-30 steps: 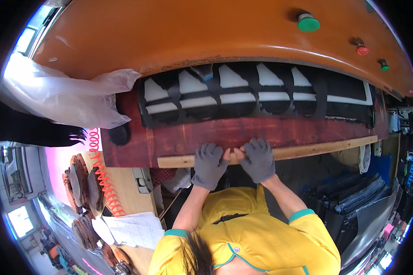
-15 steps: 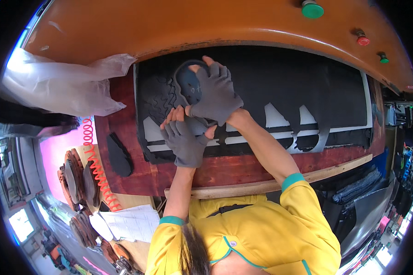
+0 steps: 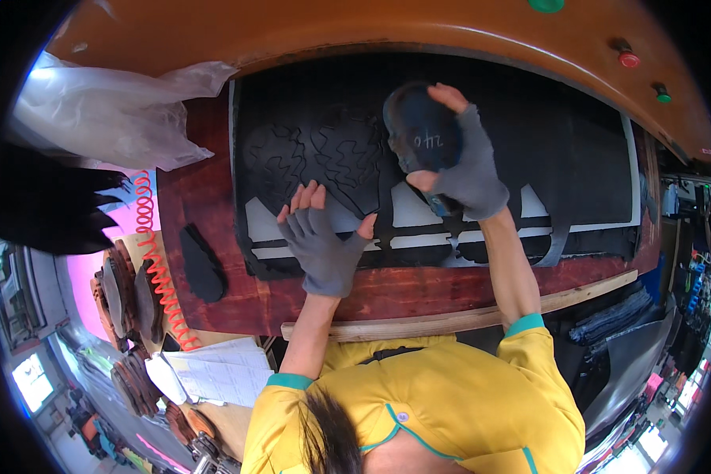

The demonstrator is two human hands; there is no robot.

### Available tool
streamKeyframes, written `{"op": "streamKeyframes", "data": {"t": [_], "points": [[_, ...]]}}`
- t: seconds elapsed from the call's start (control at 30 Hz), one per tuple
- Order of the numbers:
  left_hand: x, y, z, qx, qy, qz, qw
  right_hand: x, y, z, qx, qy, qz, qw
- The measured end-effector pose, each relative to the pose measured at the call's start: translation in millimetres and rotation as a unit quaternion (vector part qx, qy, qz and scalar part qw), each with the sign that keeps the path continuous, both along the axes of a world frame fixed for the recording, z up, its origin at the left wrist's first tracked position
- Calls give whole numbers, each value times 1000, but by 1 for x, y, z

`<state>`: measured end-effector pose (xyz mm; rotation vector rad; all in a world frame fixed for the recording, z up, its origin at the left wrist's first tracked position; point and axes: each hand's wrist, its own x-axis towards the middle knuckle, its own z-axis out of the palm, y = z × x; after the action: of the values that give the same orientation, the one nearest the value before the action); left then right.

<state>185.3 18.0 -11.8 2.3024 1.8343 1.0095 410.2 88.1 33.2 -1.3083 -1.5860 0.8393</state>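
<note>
My right hand (image 3: 475,175), in a grey fingerless glove, grips a dark blue sole-shaped cutting die (image 3: 420,130) with chalk marks on top. The die is over the black sheet (image 3: 545,150); whether it touches the sheet I cannot tell. My left hand (image 3: 324,249), gloved the same way, lies with fingers spread on the near left part of the sheet. Beyond its fingertips are sole-shaped cut outlines with wavy lines (image 3: 346,154). Gaps along the sheet's near side show a white layer (image 3: 415,208) below.
A black sole-shaped piece (image 3: 203,265) lies on the red wooden board (image 3: 249,304). Clear plastic film (image 3: 126,118) hangs at left, above a coiled red hose (image 3: 162,284) and papers (image 3: 213,379). An orange machine beam (image 3: 355,28) with push buttons (image 3: 628,58) spans the far side.
My right hand has carried the die to the right, uncovering a second cut outline. My left hand stays nearly in place on the sheet.
</note>
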Motion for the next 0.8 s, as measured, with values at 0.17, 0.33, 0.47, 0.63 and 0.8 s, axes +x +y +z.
{"op": "streamKeyframes", "data": {"t": [0.17, 0.33, 0.47, 0.63, 0.8], "points": [[27, -4, -3, -17, -23, -88, 996, -14, -30, -13, 39, -324, -134, 936], [45, -4, -17, 23, 10, -63, 998, -27, -70, -36, 105, -266, -189, 940], [47, 2, -20, 30, 6, -63, 998, -21, -70, -56, 135, -209, -192, 949], [51, 29, -24, 60, 11, -65, 996, -15, -48, -62, 132, -201, -201, 949], [53, 68, -32, 64, 36, -65, 995, -18, 1, -60, 158, -180, -215, 947]]}}
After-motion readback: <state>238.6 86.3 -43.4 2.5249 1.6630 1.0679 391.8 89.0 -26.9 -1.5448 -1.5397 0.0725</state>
